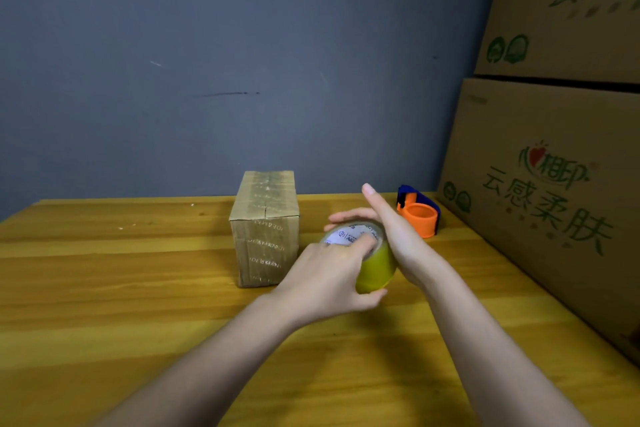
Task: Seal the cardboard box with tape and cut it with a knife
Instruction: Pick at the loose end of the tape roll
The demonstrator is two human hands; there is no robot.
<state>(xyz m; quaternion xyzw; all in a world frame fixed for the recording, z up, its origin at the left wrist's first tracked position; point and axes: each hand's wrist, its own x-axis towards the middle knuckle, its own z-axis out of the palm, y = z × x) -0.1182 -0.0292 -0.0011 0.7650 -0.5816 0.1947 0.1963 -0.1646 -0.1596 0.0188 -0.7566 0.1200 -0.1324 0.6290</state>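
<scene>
A small cardboard box (pixel 265 229) stands upright on the wooden table (pixel 104 288), its flaps down and old tape across its top and front. Just right of it, a yellowish roll of tape (pixel 375 267) is held above the table between both hands. My left hand (pixel 329 277) grips the roll, fingers reaching into its white core and thumb under the roll. My right hand (pixel 391 229) lies against the roll's far right side with fingers straight, one finger pointing up. No knife is in view.
An orange and blue tape dispenser (pixel 419 215) sits behind my right hand near the wall. Large printed cardboard cartons (pixel 540 184) are stacked along the table's right edge. A grey wall (pixel 207 62) closes the back.
</scene>
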